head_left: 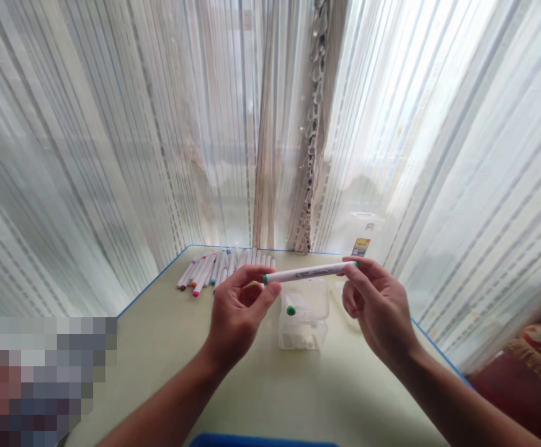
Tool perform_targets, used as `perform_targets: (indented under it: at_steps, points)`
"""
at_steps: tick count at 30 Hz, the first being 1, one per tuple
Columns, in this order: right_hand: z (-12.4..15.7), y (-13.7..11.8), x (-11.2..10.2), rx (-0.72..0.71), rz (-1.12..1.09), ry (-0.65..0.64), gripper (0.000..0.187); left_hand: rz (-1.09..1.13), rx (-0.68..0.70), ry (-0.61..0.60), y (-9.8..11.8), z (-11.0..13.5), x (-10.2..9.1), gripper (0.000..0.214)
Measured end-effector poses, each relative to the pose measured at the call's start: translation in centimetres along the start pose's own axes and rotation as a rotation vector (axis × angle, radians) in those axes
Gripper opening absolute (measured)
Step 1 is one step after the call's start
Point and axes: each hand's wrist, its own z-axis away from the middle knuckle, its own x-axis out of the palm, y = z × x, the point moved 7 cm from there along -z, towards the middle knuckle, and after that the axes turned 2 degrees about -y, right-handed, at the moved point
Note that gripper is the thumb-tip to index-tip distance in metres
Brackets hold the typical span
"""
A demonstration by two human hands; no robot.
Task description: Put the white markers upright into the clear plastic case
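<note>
A white marker [310, 272] with green ends is held sideways in the air between my two hands. My left hand [240, 304] pinches its left end between thumb and fingers. At the other end, the fingers of my right hand [377, 304] close on the green tip. Below the marker stands a clear plastic box [304, 332], with a green-ended marker [291, 310] inside or behind its clear wall; I cannot tell which. Small pale pieces show dimly in the lower part of the box.
A pile of white markers [214, 270] with coloured ends lies at the back left of the pale green table [159, 347]. At the back right stands a clear container [362, 233] with a label. A blue object [263, 441] lies at the front edge. Sheer curtains [196, 124] hang behind.
</note>
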Motion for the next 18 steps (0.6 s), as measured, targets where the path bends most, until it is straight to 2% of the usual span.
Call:
perform_targets:
  at_steps: [4, 11, 14, 18]
  points:
    - [0.6, -0.9, 0.6, -0.100, 0.101, -0.060, 0.025, 0.031, -0.061, 0.057, -0.8, -0.8, -0.6, 0.033]
    - [2.1, -2.2, 1.8, -0.216, 0.210, -0.197, 0.019, 0.076, -0.253, 0.063, -1.9, -1.1, -0.2, 0.047]
    - [2.4, -2.3, 1.9, -0.246, 0.221, -0.232, 0.019, 0.073, -0.265, 0.067, -2.0, -1.0, -0.1, 0.049]
    - [2.6, -2.4, 1.5, -0.246, 0.212, -0.219, 0.017, 0.108, -0.211, 0.079, -1.5, -1.0, -0.1, 0.045]
